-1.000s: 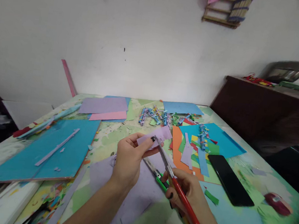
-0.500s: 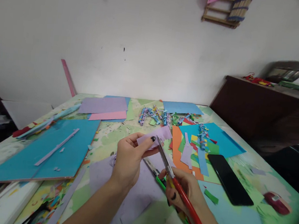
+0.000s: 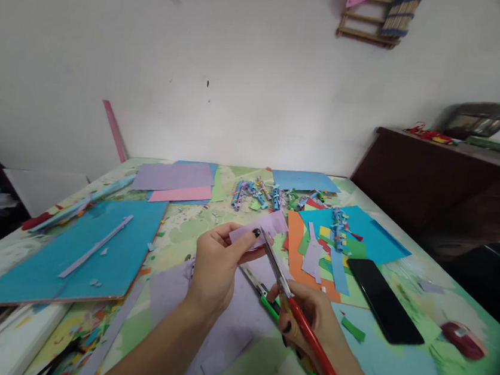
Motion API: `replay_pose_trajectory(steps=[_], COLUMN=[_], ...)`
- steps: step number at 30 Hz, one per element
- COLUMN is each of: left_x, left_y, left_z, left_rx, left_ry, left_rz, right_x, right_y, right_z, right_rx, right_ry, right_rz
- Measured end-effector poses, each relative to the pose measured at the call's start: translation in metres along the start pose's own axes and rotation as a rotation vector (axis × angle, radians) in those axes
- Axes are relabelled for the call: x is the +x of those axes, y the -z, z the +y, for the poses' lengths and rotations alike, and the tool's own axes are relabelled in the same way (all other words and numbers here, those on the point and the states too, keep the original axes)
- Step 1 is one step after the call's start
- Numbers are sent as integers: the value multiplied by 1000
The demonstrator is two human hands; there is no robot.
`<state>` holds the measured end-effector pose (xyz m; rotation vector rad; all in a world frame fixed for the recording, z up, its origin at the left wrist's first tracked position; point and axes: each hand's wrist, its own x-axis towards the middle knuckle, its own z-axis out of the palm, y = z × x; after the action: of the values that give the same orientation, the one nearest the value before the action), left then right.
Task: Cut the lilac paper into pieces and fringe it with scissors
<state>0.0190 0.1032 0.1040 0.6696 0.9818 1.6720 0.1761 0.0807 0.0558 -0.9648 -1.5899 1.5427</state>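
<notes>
The left hand is closed in a pinch, thumb on the near side and fingers behind, holding a lilac paper piece above the desk. The piece stands out to the right of the fingers, its long side running left to right and rising slightly. The right hand is wrapped tight around the red handles of the scissors. Their long axis runs from the lower right, by the wrist, up and to the left, and the blade tip meets the near edge of the lilac paper piece just beside the left thumb. How far the blades are parted is hard to tell. A grey strip with a green end lies just under them, perhaps a cutter on the desk. Beneath both hands lies a large lilac sheet. A black phone lies flat to the right, beside an orange sheet strewn with coloured strips. A big teal sheet covers the left part of the desk.
</notes>
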Motion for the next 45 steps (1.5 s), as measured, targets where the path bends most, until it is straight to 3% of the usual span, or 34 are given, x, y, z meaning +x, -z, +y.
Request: replay_pose_trajectory(steps=[7,25,45], left_x=[1,0,-1], left_y=[0,0,1], left_z=[0,1,0], left_rx=[-1,-85,15], left_ry=[-4,17,10], left_rz=[-8,-42,-41], right_x=[-1,0,0], right_y=[-1,0,-2], right_z=[-4,3,5], right_rx=[8,26,-2], right_ry=[-59,-56,-58], right_rz=[37,99,107])
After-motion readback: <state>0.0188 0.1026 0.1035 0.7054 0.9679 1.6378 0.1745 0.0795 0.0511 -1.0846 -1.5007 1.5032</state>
